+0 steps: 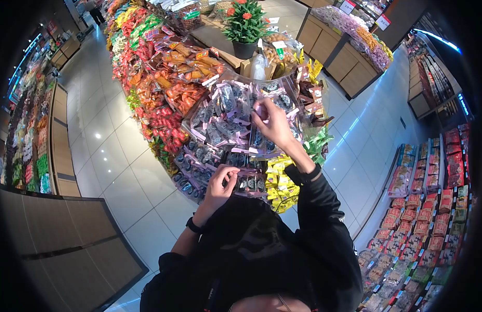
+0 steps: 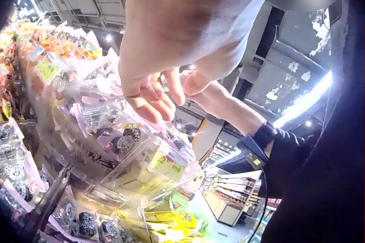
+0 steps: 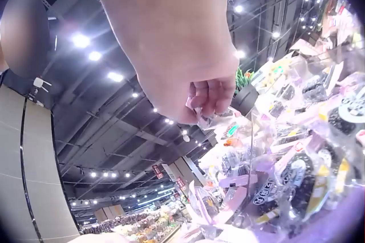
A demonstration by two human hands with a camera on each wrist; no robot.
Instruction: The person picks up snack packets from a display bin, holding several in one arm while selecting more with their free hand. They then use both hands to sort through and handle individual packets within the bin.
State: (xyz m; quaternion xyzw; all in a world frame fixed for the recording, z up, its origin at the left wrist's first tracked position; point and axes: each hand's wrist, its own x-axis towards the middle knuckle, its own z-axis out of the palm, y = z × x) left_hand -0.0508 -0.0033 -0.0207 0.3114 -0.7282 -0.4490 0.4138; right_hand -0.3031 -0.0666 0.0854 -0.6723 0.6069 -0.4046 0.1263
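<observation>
Dark sweets in clear packets with lilac edges (image 1: 233,127) fill a clear-walled bin and lie below it. Over the bin is the right hand (image 1: 274,125), its fingers bent; in the right wrist view this hand (image 3: 177,66) pinches clear plastic (image 3: 206,119) between thumb and fingers. How much of a packet hangs from it cannot be made out. The left hand (image 1: 220,187) hovers by the lower packets at the bin's near side, fingers loosely curled and holding nothing. From the left wrist, that hand (image 2: 177,38) hangs beside the bin's packets (image 2: 122,137).
Yellow packets (image 1: 282,182) lie right of the dark ones, red and orange packets (image 1: 170,127) left. A potted plant (image 1: 244,49) stands behind the bin. Price cards (image 2: 168,163) are on the bin's wall. Shelves of red packs (image 1: 423,218) stand at right, a brown cabinet (image 1: 69,234) at lower left.
</observation>
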